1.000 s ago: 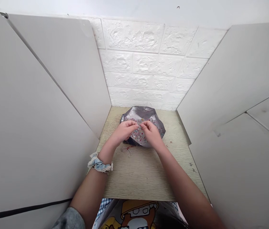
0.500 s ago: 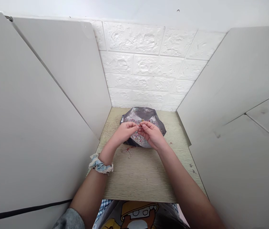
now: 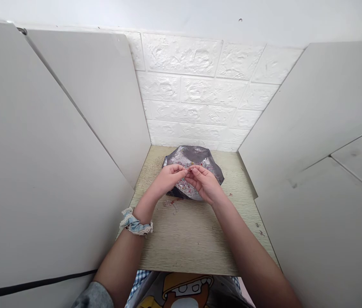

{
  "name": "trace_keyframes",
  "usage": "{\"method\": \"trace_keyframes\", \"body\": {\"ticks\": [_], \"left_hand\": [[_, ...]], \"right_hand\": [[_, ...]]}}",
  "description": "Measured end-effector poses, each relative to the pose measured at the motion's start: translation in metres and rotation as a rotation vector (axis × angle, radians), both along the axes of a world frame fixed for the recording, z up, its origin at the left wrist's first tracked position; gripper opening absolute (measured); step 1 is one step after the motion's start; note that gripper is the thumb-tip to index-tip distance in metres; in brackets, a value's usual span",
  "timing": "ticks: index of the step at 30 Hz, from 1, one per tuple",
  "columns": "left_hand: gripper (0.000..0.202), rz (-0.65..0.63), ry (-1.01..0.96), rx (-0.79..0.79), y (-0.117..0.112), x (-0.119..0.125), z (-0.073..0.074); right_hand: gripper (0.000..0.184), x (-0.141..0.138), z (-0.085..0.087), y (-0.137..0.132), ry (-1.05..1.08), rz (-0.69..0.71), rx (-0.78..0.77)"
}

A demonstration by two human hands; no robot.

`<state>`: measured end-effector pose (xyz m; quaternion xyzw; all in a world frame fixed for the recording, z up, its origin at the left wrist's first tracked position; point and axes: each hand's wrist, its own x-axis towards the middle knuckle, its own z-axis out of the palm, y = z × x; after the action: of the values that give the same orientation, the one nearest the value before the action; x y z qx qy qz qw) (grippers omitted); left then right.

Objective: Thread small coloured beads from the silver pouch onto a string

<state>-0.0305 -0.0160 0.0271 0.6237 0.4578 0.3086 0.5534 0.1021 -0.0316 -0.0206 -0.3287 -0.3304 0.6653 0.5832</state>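
Head view: you look down at both your hands, raised just above a silvery bag of beads at the far end of a narrow desk.
Left hand: your left hand point(image 3: 168, 176) reaches in from the lower left, forearm slanting up over the desk, thumb and forefinger pinched together at the tip; whatever sits between them is too small to tell.
Right hand: your right hand point(image 3: 204, 182) comes in from the lower right, palm turned partly up, fingers curled, thumb and forefinger pinched tip to tip against the left hand's. You cannot tell what they grip.
Wrist: a blue scrunchie with lace edging point(image 3: 135, 223) circles your left wrist.
Bag: the metallic grey bag point(image 3: 194, 155) lies open against the back wall, crumpled and shiny, directly under your hands.
Beads: small pink and clear beads point(image 3: 184, 186) heap inside the bag, glinting; a few loose beads point(image 3: 170, 203) lie on the desk just beside its near edge.
Desk: a pale wood-grain desktop point(image 3: 187, 239), matte, with some specks near its right edge.
Room: smooth grey-white panels point(image 3: 55, 141) close in on both sides; a white embossed brick wall point(image 3: 197, 90) stands behind.
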Motion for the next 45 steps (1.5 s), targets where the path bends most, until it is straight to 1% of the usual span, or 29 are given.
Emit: {"method": "trace_keyframes", "body": {"ticks": [6, 13, 27, 34, 45], "left_hand": [[0.017, 0.005, -0.017, 0.025, -0.001, -0.001, 0.001], [0.015, -0.055, -0.040, 0.052, -0.004, -0.002, 0.004], [0.016, -0.021, -0.055, 0.083, -0.002, -0.002, 0.001], [0.015, 0.019, -0.066, 0.077, -0.001, -0.002, 0.000], [0.019, -0.003, -0.029, 0.137, 0.001, -0.002, -0.003]], "right_hand": [[0.017, 0.000, -0.002, 0.001, 0.010, -0.024, 0.015], [0.015, 0.001, 0.000, 0.000, 0.052, -0.016, 0.038], [0.017, 0.000, -0.001, -0.001, 0.025, -0.015, 0.019], [0.015, -0.001, 0.008, -0.002, -0.074, -0.105, 0.043], [0.015, -0.001, 0.008, -0.002, -0.100, -0.127, 0.029]]}}
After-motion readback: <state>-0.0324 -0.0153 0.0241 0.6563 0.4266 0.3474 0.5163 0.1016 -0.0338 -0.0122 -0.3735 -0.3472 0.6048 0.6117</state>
